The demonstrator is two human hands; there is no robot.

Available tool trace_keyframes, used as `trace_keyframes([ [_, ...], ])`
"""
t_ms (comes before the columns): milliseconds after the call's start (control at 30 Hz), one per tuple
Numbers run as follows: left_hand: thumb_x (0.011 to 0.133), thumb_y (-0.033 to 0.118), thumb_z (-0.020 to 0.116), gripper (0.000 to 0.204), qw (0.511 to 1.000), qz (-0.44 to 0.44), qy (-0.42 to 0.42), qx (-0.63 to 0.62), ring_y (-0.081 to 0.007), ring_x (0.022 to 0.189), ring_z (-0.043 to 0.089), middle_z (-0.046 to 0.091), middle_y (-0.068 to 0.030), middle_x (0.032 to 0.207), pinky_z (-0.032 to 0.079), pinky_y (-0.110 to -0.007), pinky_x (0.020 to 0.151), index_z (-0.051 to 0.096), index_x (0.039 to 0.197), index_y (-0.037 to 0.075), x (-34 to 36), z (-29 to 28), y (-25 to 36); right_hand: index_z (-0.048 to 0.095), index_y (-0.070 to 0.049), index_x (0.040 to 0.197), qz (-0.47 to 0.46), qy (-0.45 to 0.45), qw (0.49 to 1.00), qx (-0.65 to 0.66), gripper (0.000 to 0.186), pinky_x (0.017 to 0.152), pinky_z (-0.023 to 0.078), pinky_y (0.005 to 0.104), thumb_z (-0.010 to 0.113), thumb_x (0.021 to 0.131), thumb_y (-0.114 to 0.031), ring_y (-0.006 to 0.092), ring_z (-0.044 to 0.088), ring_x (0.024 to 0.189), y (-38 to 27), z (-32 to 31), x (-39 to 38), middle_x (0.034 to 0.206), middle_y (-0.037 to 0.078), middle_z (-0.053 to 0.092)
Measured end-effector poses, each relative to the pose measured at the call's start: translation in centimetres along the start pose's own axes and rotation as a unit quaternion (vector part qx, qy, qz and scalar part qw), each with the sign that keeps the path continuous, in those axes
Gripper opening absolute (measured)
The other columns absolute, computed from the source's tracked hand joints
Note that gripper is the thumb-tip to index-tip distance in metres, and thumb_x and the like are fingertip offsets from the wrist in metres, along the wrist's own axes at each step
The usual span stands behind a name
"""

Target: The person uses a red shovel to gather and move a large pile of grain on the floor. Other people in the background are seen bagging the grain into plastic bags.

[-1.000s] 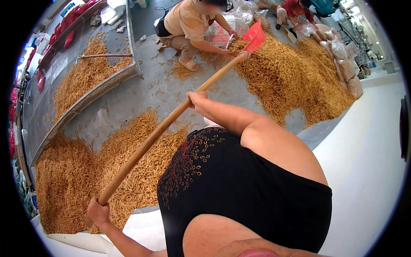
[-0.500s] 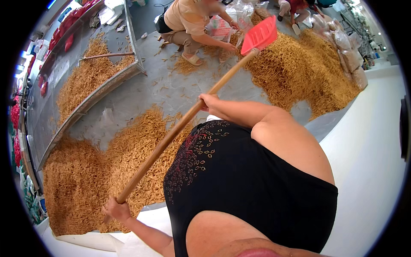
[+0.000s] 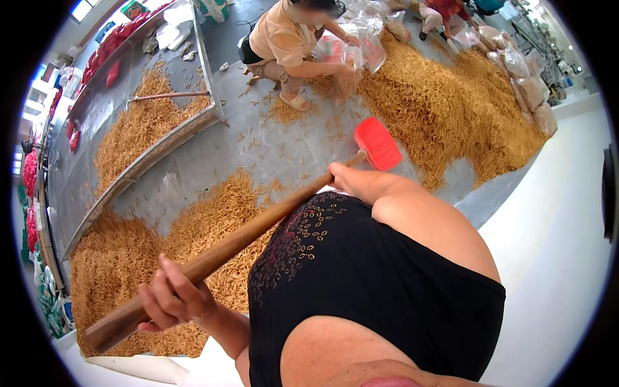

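Both my hands hold a long-handled shovel with a wooden handle [image 3: 248, 240] and a red plastic blade [image 3: 378, 145]. My left hand [image 3: 173, 300] supports the thick butt end loosely at the lower left, some fingers partly spread around the wood. Close to the blade, my right hand [image 3: 338, 175] grips the thin end of the handle. The blade is above the grey floor, left of a large heap of brown stick-shaped pieces [image 3: 445, 109]; no pieces show on the side facing me. Under the handle at the left lies another heap of such sticks [image 3: 116, 264].
A person [image 3: 280, 48] in a light top crouches ahead, hands at a clear plastic bag [image 3: 348, 77]. Another person [image 3: 445, 16] in red bends at the far right, near filled bags [image 3: 516, 71]. A metal-edged frame [image 3: 145, 160] at the left encloses more sticks and a thin rod [image 3: 171, 96].
The shovel blade has come down and nearer to me. My right hand has shifted right and slightly nearer. The butt end has risen toward the camera, and my left hand's grip has loosened.
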State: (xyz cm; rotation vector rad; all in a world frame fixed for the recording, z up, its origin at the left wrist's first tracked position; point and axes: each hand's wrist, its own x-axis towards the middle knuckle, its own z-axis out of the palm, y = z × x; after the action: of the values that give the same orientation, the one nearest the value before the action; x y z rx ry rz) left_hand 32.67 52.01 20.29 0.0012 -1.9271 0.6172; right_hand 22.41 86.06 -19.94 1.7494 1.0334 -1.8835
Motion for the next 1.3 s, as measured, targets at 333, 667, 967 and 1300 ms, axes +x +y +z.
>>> trace_keyframes([
  [333,0.078,0.023,0.070,0.006,0.986,0.054,0.144,-0.063,-0.0258,0.113,0.046,0.058,-0.0026,0.104,0.014,-0.047,0.111,0.064,0.081,0.023,1.5,-1.9,3.4,0.052,-0.011,0.088,-0.068,-0.076,0.988,-0.120,0.022,0.059,0.049,0.0359,0.051,0.087,-0.033,0.0194,0.055,0.064,-3.1,-6.5,3.5,0.076,0.005,0.055],
  [667,0.082,0.021,0.066,0.003,0.989,0.039,0.130,-0.066,-0.0269,0.114,0.045,0.058,-0.0043,0.109,0.015,-0.044,0.111,0.067,0.084,0.022,2.0,-3.4,4.2,0.050,-0.005,0.083,-0.103,-0.035,0.973,-0.205,0.035,0.046,0.048,0.0340,0.049,0.083,-0.040,0.0185,0.052,0.049,-3.5,-7.6,0.3,0.063,0.007,0.049],
  [967,0.079,0.028,0.069,0.013,0.996,-0.007,0.084,-0.025,-0.0304,0.126,0.035,0.053,-0.0108,0.119,0.019,-0.046,0.109,0.068,0.088,0.018,3.9,-5.4,5.4,0.049,-0.010,0.088,-0.061,-0.069,0.954,-0.286,0.036,0.054,0.048,0.0349,0.051,0.083,-0.045,0.0191,0.052,0.057,-4.8,-7.5,-0.9,0.072,0.007,0.047],
  [1300,0.072,0.041,0.074,0.088,0.987,0.000,0.159,-0.018,-0.0392,0.132,0.021,0.022,-0.0244,0.140,0.026,-0.052,0.107,0.027,0.133,-0.002,11.7,-3.2,8.1,0.057,-0.004,0.103,-0.525,0.089,0.571,-0.624,0.039,0.080,0.049,0.0390,0.063,0.076,-0.032,0.0311,0.058,0.093,-11.2,-11.1,-6.5,0.102,0.019,0.057],
])
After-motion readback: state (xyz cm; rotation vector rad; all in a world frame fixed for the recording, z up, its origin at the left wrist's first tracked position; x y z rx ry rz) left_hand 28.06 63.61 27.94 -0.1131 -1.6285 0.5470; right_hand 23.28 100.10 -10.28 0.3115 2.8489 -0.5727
